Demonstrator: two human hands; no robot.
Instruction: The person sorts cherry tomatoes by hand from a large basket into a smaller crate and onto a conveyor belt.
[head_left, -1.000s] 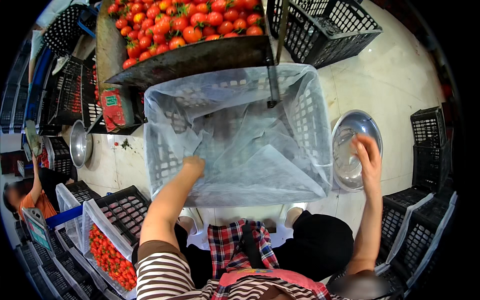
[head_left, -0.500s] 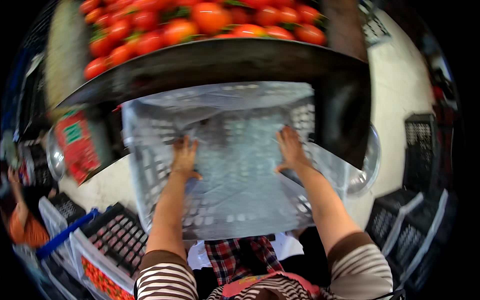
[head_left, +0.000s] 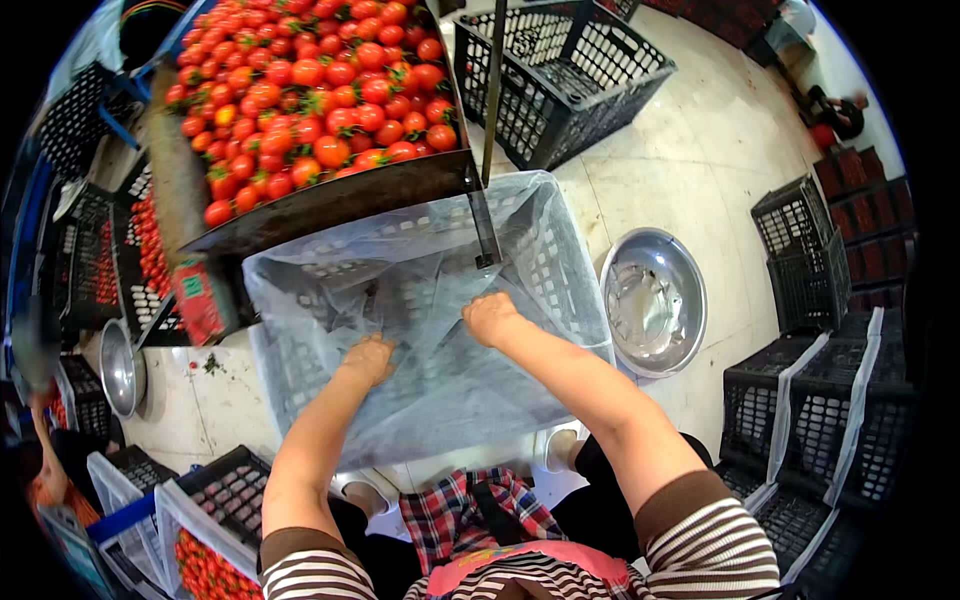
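A black slotted crate lined with thin whitish see-through film [head_left: 430, 420] stands in front of me, below a metal chute's lip. My left hand [head_left: 368, 358] is inside it, fingers curled against the film. To the right and a little farther in, my right hand [head_left: 490, 318] is closed like a fist on the film, and folds run out from it. The fingertips of both hands are partly hidden. Just beyond them, the metal chute [head_left: 340, 205] holds a heap of red cherry tomatoes [head_left: 320, 100], some with green stems. A dark strap or bar [head_left: 483, 230] hangs from its corner into the crate.
Metal basins stand on the right [head_left: 655, 300] and left [head_left: 122, 368]. A black crate [head_left: 560, 80] sits at the far right of the chute. Stacked lined crates [head_left: 800, 400] rise at right. A tomato-filled crate [head_left: 215, 570] stands lower left, near another person's arm [head_left: 48, 450].
My hands went from spread flat on the film to curled, and came closer together. The view swung, so more of the tomato heap and floor shows.
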